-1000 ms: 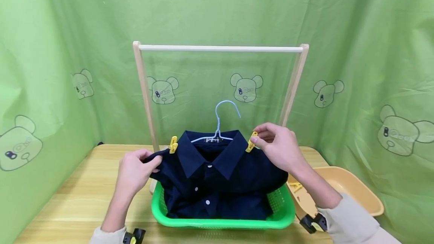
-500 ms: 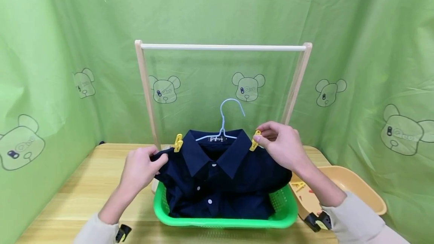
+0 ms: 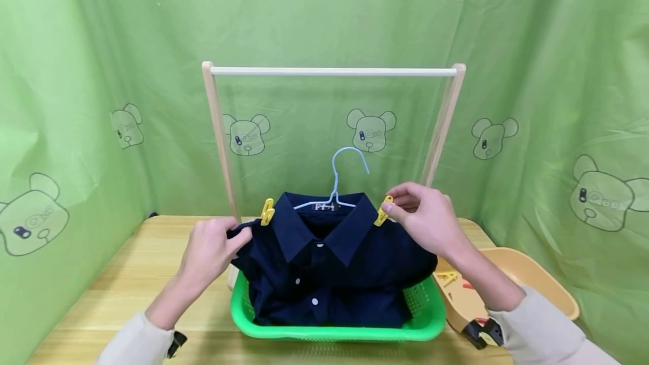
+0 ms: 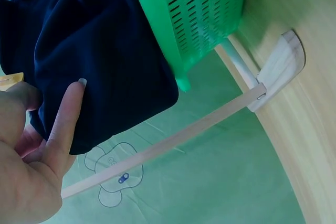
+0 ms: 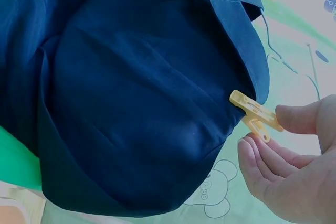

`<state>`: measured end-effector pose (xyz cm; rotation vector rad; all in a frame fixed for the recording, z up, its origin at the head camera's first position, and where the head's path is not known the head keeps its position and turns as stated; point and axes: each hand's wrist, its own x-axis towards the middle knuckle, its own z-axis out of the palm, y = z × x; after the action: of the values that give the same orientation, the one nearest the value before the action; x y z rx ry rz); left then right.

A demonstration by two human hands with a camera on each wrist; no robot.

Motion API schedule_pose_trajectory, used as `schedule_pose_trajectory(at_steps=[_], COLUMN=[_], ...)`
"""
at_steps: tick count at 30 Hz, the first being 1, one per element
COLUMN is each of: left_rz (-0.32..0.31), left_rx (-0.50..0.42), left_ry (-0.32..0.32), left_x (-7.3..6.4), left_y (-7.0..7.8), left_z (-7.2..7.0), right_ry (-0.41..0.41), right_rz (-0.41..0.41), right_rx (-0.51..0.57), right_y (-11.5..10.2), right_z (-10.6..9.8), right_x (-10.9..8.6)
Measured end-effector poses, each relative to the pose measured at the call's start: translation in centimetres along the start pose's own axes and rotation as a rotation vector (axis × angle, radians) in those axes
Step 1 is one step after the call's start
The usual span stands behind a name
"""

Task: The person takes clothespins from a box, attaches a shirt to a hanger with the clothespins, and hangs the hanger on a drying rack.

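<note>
A dark navy shirt (image 3: 350,280) with white buttons sits bunched in a green basket (image 3: 334,332), its collar upright. The pale blue wire hanger (image 3: 334,182) is inside the collar, hook standing above. My left hand (image 3: 213,249) grips the shirt's shoulder at the left, thumb in front; the left wrist view shows this grip from the side. Near it, a yellow clothespin (image 3: 267,212) clips the shoulder. On the other shoulder, my right hand (image 3: 426,216) pinches a second yellow clothespin (image 5: 254,114) by its handles; its jaws are on the cloth in the right wrist view.
Behind the basket stands a wooden rack with a white bar (image 3: 332,71). An orange tray (image 3: 537,280) at the right holds yellow and red pieces, partly hidden by my right forearm. A green printed curtain (image 3: 304,21) surrounds the wooden table (image 3: 137,275).
The shirt, hanger and both hands have shifted slightly to the right against the rack. My left hand still grips the shoulder and my right hand stays on the clothespin.
</note>
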<state>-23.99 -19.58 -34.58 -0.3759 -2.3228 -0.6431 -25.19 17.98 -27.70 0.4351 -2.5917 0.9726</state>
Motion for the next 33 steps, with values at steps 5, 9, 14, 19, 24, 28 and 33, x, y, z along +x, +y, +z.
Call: schedule_pose_trajectory(at_steps=[5, 9, 14, 19, 24, 28, 33], left_rz=[0.054, 0.094, 0.09, 0.094, 0.09, 0.084, 0.07], left_rx=[0.009, 0.018, 0.028, 0.032, 0.023, 0.025, 0.03], left_ry=[0.026, 0.05, 0.065, 0.072, 0.075, 0.08, 0.081], left_x=[0.1, 0.2, 0.1, 0.0, -0.1, 0.0, 0.6], left_y=[0.3, 0.5, 0.4, 0.4, 0.5, 0.6, 0.8], left_z=[-0.2, -0.2, -0.1, 0.0, 0.0, -0.3, -0.9], right_ry=[-0.004, 0.003, -0.002, 0.005, 0.009, -0.003, 0.008], right_rz=[0.004, 0.005, 0.005, -0.003, -0.021, -0.017, 0.004], right_rx=[0.0, 0.004, 0.007, 0.008, 0.001, -0.011, -0.012], right_y=[0.1, 0.1, 0.1, 0.2, 0.4, 0.8, 1.4], right_z=[-0.2, -0.3, -0.4, -0.3, -0.3, -0.5, -1.0], right_x=[-0.1, -0.1, -0.2, -0.3, -0.4, -0.5, -1.0])
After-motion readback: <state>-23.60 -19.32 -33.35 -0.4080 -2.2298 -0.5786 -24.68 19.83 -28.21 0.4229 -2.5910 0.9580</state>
